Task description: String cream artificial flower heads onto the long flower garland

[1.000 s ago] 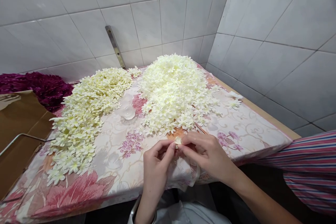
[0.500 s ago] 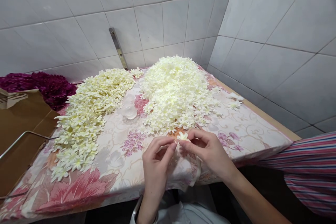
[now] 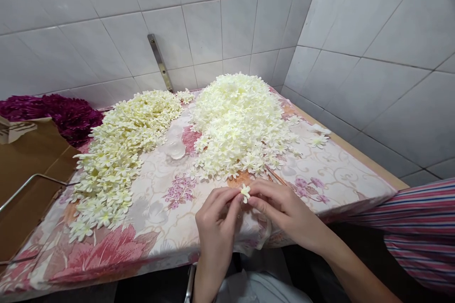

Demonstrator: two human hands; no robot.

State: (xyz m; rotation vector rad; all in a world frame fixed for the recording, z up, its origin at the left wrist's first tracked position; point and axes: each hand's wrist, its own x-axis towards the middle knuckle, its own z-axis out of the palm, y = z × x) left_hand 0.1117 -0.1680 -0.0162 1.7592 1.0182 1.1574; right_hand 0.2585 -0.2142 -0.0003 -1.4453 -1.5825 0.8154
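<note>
A small white artificial flower [image 3: 245, 193] with a pale yellow centre is between my hands, just over the front part of the table. My left hand [image 3: 216, 215] pinches its left side with thumb and forefinger. From the other side, the fingertips of my right hand [image 3: 280, 206] press together on the same flower. Beyond my hands rises a large heap of loose white flowers [image 3: 238, 123]. A second, yellower flower heap [image 3: 121, 151] stretches along the left.
A flowered tablecloth [image 3: 156, 189] covers the table. A clear plastic piece [image 3: 175, 149] lies between the heaps. At left are a cardboard box [image 3: 31, 170] and purple flowers [image 3: 67, 116]. Tiled walls close off the back and right; striped cloth [image 3: 419, 232] hangs at right.
The flower has turned from face-up to tilted and moved slightly down. My left fingertips have come in to meet it, beside my right fingers.
</note>
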